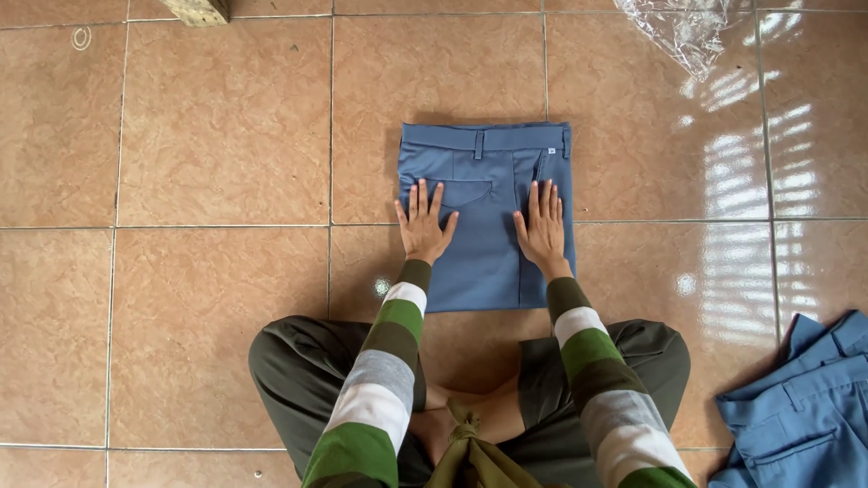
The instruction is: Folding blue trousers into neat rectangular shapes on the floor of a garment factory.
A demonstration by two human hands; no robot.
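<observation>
A pair of blue trousers [484, 271], folded into a neat rectangle, lies flat on the tiled floor in front of me, waistband at the far side. My left hand [423, 226] rests flat on its left part, fingers spread over the pocket. On the right part, near the fly, my right hand [542, 226] presses flat with fingers apart. Neither hand grips the cloth. Both arms wear green, white and grey striped sleeves.
I sit cross-legged in dark olive trousers [298, 361]. More blue trousers [800, 407] lie crumpled at the lower right. A clear plastic bag [683, 32] lies at the top right, and a wooden block [199, 9] at the top left.
</observation>
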